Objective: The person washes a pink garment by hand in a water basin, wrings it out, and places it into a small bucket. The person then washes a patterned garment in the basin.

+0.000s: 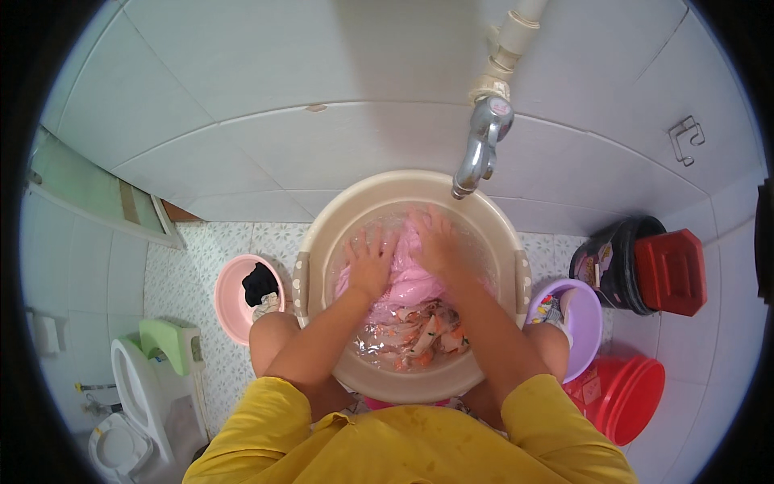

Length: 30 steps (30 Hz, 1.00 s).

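Round beige plastic tub [379, 185] part-filled with water [372, 343]. Wet pink cloth [409, 282] bunched centre to 12 o'clock; orange-and-cream patterned cloth [423, 335] submerged at 6. Left hand [369, 268] (10 o'clock) and right hand [435, 246] (1 o'clock) laid on pink cloth, fingers spread; pinch can't be told. Water could be slopped over the rim by hard shoves.

The palm of my right hand [435, 250] is hidden, so I can't tell whether it grips the pink cloth [413, 282]. That cloth covers part of the patterned cloth [419, 332]. My left knee [270, 343] blocks some of the pink bowl [225, 298]; my right knee [550, 347] overlaps the purple basin [593, 319]. The top edge cuts the pipe [516, 36], the lower one my yellow shirt [403, 444]. A dark thing [766, 242] at the right rim is unreadable.
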Available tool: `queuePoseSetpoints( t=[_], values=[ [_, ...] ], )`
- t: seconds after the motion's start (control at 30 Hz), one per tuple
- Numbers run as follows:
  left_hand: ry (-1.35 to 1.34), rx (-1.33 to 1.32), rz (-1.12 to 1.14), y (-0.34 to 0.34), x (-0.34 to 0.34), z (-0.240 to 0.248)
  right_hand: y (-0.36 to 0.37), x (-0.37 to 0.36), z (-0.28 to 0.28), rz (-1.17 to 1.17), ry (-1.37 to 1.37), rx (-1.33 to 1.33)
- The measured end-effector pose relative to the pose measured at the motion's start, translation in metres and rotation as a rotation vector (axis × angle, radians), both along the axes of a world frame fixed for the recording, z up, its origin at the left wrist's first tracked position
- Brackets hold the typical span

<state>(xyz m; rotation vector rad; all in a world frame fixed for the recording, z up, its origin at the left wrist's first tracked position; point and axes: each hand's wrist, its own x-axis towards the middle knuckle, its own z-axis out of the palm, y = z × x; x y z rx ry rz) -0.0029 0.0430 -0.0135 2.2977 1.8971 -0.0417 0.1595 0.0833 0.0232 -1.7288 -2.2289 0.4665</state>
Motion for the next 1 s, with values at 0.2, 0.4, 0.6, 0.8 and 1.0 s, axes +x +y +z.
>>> queuePoseSetpoints(
  t=[0.2, 0.4, 0.6, 0.8, 1.0],
  values=[
    [0.251, 0.126, -0.071, -0.020, -0.011, -0.071, -0.019, -0.009, -0.048, -0.048, 0.012, -0.035],
    [-0.301, -0.164, 0.105, 0.024, -0.027, -0.010, -0.019, 0.014, -0.029, -0.273, 0.142, -0.090],
    [-1.530, -0.624, 0.922, 0.027, 0.001, 0.013, -0.031, 0.002, -0.106, -0.640, 0.347, 0.129],
    [-1.710, -0.567, 0.383, 0.015, -0.013, 0.018, -0.070, -0.078, -0.001, -0.194, 0.585, -0.116],
    [-0.877, -0.071, 0.068, 0.010, -0.004, -0.008, -0.034, -0.082, 0.012, -0.143, 0.334, 0.083]
  ],
)
